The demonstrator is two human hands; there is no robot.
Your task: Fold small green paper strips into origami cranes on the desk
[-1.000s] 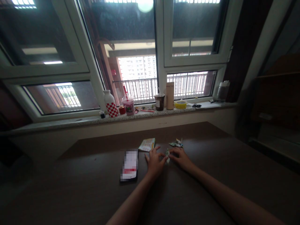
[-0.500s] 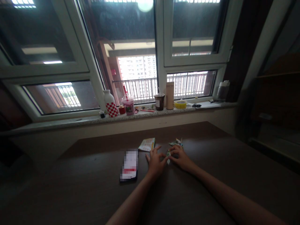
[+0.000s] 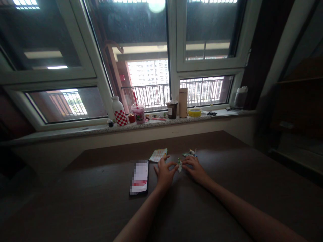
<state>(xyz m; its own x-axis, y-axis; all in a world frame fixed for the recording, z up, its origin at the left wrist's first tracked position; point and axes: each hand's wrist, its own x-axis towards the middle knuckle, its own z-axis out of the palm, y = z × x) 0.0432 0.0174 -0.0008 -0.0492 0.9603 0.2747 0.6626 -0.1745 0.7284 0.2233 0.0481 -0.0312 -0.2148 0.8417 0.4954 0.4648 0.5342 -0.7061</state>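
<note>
Between my hands is a small folded piece of printed paper (image 3: 179,166), pale below and greenish at its top. My left hand (image 3: 165,171) pinches its left side with thumb and forefinger, the other fingers spread. On the other side my right hand (image 3: 193,169) has its fingertips closed at the paper's right edge. Just beyond the right hand lies a folded paper figure (image 3: 191,153) with pointed tips, partly covered by the fingers. A flat printed sheet (image 3: 157,155) lies behind my left hand, and a phone (image 3: 139,177) with a lit, blurred screen lies left of it.
The brown table (image 3: 88,208) ends at a window wall. Along the stone sill (image 3: 156,123) stand a checkered bottle (image 3: 119,112), a pink drink cup (image 3: 138,113), a brown cup (image 3: 172,109), a tan flask (image 3: 183,103), yellow tape (image 3: 194,112) and scissors (image 3: 212,113).
My left hand has shifted slightly left, and the gap between the hands is wider. More of the small folded paper shows between the fingertips.
</note>
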